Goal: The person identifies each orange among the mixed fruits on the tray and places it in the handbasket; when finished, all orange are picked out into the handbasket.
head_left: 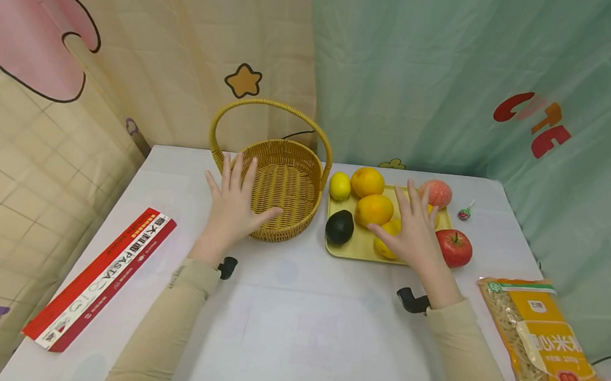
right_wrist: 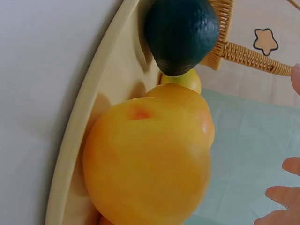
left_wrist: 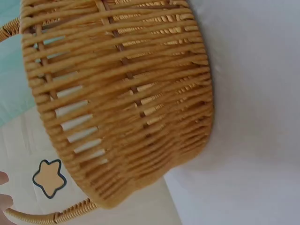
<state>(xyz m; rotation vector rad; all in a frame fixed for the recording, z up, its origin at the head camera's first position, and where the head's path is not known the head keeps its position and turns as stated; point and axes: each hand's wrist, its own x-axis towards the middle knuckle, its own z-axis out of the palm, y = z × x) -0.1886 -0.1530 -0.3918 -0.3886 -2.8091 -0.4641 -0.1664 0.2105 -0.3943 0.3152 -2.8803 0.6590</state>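
My left hand (head_left: pixel 232 208), fingers spread, hovers over the near left side of a round wicker basket (head_left: pixel 283 227) with a tall arched handle. In the left wrist view the basket's woven wall (left_wrist: pixel 136 93) fills much of the picture; fingertips (left_wrist: pixel 4 192) show at the left edge. My right hand (head_left: pixel 415 232), also spread and holding nothing, is above the right part of a yellow tray (head_left: pixel 354 252). On the tray lie a dark avocado (head_left: pixel 339 227), a lemon (head_left: pixel 340 186) and several yellow-orange fruits (head_left: pixel 374 210), partly hidden by the hand. One such fruit (right_wrist: pixel 147 159) looms large in the right wrist view.
At the tray's right edge are a pinkish round fruit (head_left: pixel 437 194) and a red pomegranate (head_left: pixel 454 248). A lollipop (head_left: pixel 464 213) lies farther right. A red pasta box (head_left: pixel 99 282) lies at left, a noodle bag (head_left: pixel 552 344) at right. Curtains (head_left: pixel 401 72) hang behind the table.
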